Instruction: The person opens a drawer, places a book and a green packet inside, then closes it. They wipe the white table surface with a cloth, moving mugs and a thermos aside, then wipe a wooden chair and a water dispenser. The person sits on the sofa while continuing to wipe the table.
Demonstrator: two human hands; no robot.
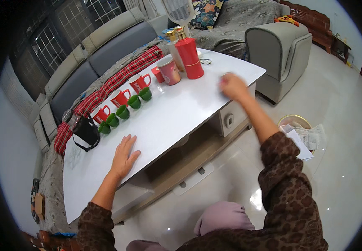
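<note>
My left hand (124, 157) rests on the white tabletop (168, 119) near its front edge, fingers apart and holding nothing. Farther right, my right hand (233, 86) is curled into a fist over the table and blurred by motion. A bit of something pinkish shows at its edge; what it is cannot be made out. Several small green cups (122, 112) stand in a slanting row, with three red mugs (120, 98) behind them. A glass bottle in a black sleeve (86, 130) leans left of the row. To the right are a pink canister (169, 71) and a red bottle (189, 58) with a gold cap.
A small red box (158, 75), a pale gold-capped bottle (176, 53) and eyeglasses (206, 61) share the table's far side. Below the top are a shelf (181, 160) and a drawer (234, 117). A basket of papers (303, 135) stands on the floor near a sofa arm (268, 53).
</note>
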